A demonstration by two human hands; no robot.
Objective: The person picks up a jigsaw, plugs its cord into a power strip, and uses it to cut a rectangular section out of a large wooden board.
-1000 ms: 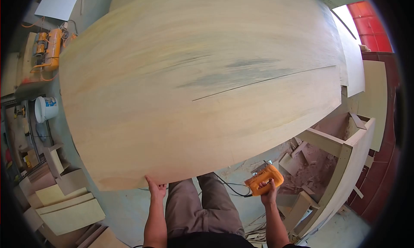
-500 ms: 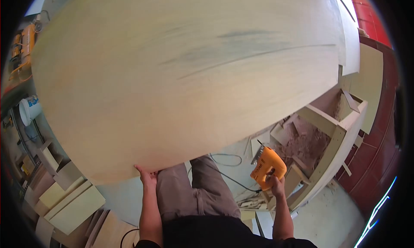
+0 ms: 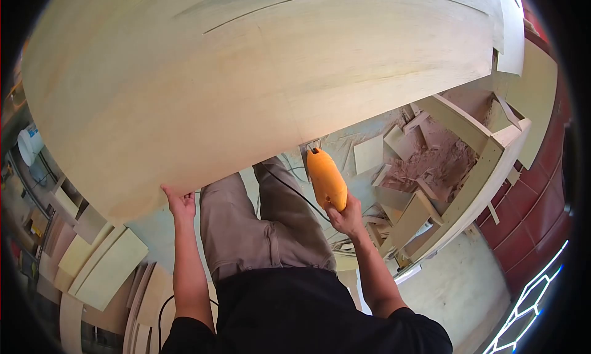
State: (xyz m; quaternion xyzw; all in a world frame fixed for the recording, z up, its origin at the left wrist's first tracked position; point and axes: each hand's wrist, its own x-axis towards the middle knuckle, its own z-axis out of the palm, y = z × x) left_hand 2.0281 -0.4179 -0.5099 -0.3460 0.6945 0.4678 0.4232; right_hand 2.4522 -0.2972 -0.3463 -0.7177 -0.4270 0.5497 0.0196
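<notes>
Brought an orange-bodied jigsaw (image 3: 328,177) to the near edge of a broad, pale plywood sheet (image 3: 246,102) since the earlier frame, gripping with the right hand (image 3: 346,217), fingers wrapped around the handle. Touching that edge with the left hand (image 3: 180,205), thumb uppermost; cannot tell whether pinching. Standing near pale wooden offcuts (image 3: 368,155) and reddish-brown sawdust (image 3: 440,150). Cut off the sheet's top; can't make out jigsaw-to-edge contact.

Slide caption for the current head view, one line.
Left hand at the near edge of a large wooden panel; right hand holding an orange power tool at the same edge.
</notes>
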